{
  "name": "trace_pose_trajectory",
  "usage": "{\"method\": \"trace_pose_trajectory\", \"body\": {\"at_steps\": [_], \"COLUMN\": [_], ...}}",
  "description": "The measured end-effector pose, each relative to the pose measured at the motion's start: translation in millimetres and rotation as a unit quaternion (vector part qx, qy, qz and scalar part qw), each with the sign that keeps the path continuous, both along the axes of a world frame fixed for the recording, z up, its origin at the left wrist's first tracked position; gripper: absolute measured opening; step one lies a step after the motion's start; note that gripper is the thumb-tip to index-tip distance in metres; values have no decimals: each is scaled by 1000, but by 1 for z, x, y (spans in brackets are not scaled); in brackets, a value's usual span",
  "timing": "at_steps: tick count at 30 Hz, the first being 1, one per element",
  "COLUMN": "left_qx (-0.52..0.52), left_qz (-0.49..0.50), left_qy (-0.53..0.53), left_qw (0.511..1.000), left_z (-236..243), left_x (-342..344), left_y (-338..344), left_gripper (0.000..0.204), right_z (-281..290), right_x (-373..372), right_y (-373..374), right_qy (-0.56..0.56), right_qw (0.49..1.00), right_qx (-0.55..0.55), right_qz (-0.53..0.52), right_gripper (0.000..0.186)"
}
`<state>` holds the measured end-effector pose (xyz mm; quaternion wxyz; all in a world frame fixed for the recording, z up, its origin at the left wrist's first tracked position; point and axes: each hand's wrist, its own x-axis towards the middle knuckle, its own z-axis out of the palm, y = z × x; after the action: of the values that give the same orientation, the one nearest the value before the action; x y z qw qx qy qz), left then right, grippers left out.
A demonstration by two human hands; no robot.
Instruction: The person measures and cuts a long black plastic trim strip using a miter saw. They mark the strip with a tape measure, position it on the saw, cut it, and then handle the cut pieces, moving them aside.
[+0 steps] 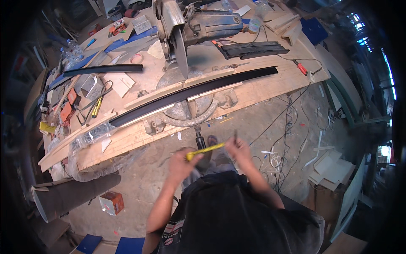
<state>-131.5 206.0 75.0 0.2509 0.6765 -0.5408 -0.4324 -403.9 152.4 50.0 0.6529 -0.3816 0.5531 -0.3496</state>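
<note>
My left hand (181, 164) is closed around the case of a yellow tape measure (207, 150), in front of my body. Its short length of yellow blade runs up to my right hand (239, 151), whose fingers pinch the far end. A slim dark stick (235, 134), perhaps a pencil, pokes up from the right fingers; blur hides its kind. Beyond both hands, a long black profile strip (190, 91) lies across the base of a mitre saw (182, 112). The saw's round blade (181, 53) is raised above and behind the strip.
The wooden workbench (262, 94) carries black offcuts (256, 50), a red screwdriver (301, 68), a yellow-handled tool (97, 107) and clear plastic wrap (89, 142). Cables (289, 122) trail over the floor at right. A dark tube (80, 194) and an orange box (112, 203) sit at lower left.
</note>
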Motion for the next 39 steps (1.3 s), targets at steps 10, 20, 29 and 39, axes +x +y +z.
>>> {"method": "trace_pose_trajectory", "body": {"at_steps": [10,20,29,39], "left_qx": [-27,-64,-22,-24], "left_qz": [109,127,151,207], "left_qy": [-192,-328,-384,-404], "left_qw": [975,934,911,891], "left_z": [5,-28,-23,-13], "left_x": [308,356,332,304], "left_y": [-41,-63,-73,-77], "left_gripper": [30,41,42,35], "right_z": [-12,-89,-122,-91], "right_x": [-252,-262,-286,-230], "right_y": [-297,-437,-458,-326], "right_qy": [309,422,555,152], "right_qw": [891,860,802,877], "right_qx": [-126,-70,-124,-136], "right_qz": [-307,-279,-182,-436], "right_gripper": [39,45,56,45]}}
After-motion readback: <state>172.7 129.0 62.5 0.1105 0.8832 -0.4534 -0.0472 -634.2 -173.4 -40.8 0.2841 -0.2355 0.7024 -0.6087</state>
